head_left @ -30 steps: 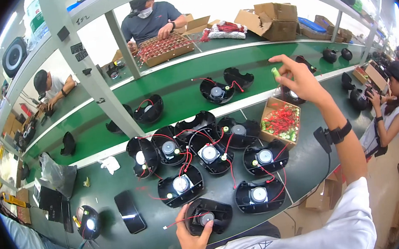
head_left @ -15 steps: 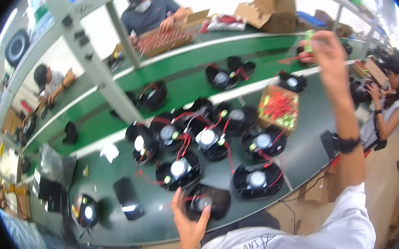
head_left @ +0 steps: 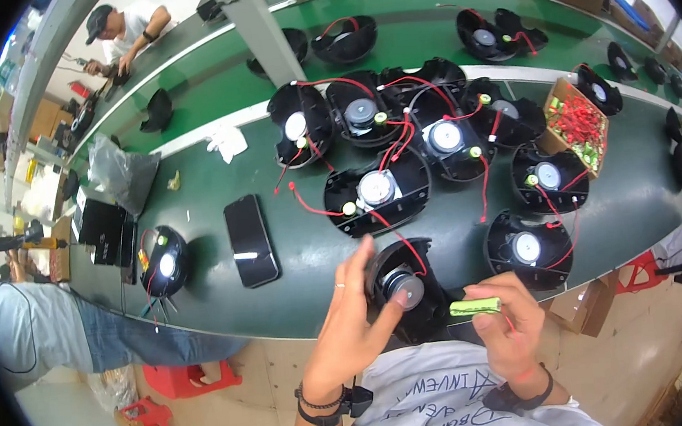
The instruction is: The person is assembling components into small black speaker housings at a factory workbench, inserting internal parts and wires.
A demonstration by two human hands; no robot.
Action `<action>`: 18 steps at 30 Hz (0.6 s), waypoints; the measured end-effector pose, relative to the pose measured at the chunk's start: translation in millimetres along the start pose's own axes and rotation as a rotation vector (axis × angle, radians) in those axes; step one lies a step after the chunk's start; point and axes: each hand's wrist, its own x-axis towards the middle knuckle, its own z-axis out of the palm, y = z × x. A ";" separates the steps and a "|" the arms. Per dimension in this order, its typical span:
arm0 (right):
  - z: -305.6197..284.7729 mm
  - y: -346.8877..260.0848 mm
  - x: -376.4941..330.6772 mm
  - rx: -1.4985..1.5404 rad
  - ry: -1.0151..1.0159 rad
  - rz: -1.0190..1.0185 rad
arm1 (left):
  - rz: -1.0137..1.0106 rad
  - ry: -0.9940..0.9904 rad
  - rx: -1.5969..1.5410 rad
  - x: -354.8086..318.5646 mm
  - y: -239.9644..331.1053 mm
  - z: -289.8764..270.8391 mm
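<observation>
My left hand (head_left: pixel 350 327) grips a black rounded plastic shell (head_left: pixel 434 298) at the front edge of the workbench, with the thumb on the silver round speaker (head_left: pixel 406 289) inside it. The shell is tilted, and a red wire runs from it. Just right of the shell, my right hand (head_left: pixel 517 323) pinches a small green battery (head_left: pixel 473 307) with a thin red wire trailing from it. The battery is apart from the shell. Beyond my hands lies another black shell (head_left: pixel 338 199) with a speaker, a green battery and red wires.
Several similar shells crowd the dark green bench (head_left: pixel 301 307). At right stands a cardboard box (head_left: pixel 552 141) of green batteries with red wires. A black phone (head_left: pixel 251 240) lies left of my hands. A grey post (head_left: pixel 258 32) rises at the back. Co-workers sit around.
My right hand has come down from the far right to beside the shell, carrying the green battery. My left hand remains on the shell, now more tilted. The view has shifted.
</observation>
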 end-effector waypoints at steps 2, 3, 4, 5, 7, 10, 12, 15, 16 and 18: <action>14.5 15.3 -7.8 0.068 -0.003 0.015 | -0.189 0.032 -0.208 -2.5 6.0 -1.3; 20.1 20.7 -8.5 0.161 0.054 0.009 | -0.108 0.147 -0.299 -11.9 3.9 3.8; 23.6 26.3 -7.0 0.253 0.113 0.001 | -0.022 0.260 -0.387 -23.0 0.8 10.0; 25.0 31.4 -4.2 0.221 0.095 -0.066 | -0.027 0.292 -0.318 -43.2 -9.0 18.1; 30.7 27.9 5.1 0.251 0.084 -0.045 | -0.013 0.377 -0.141 -56.9 -4.0 38.0; 33.3 27.5 8.5 0.295 0.061 -0.026 | 0.058 0.441 -0.057 -47.6 -21.8 54.3; 30.7 30.8 9.7 0.295 0.032 -0.087 | 0.144 0.430 -0.006 -40.1 -27.8 49.2; 29.7 24.0 10.5 0.294 0.020 -0.126 | 0.121 0.374 -0.156 -59.4 -25.6 22.4; 30.1 23.1 9.2 0.269 0.007 -0.135 | 0.120 0.378 -0.155 -57.5 -25.8 25.9; 34.7 24.6 14.0 0.291 0.040 -0.144 | 0.062 0.415 -0.213 -45.7 -27.0 37.4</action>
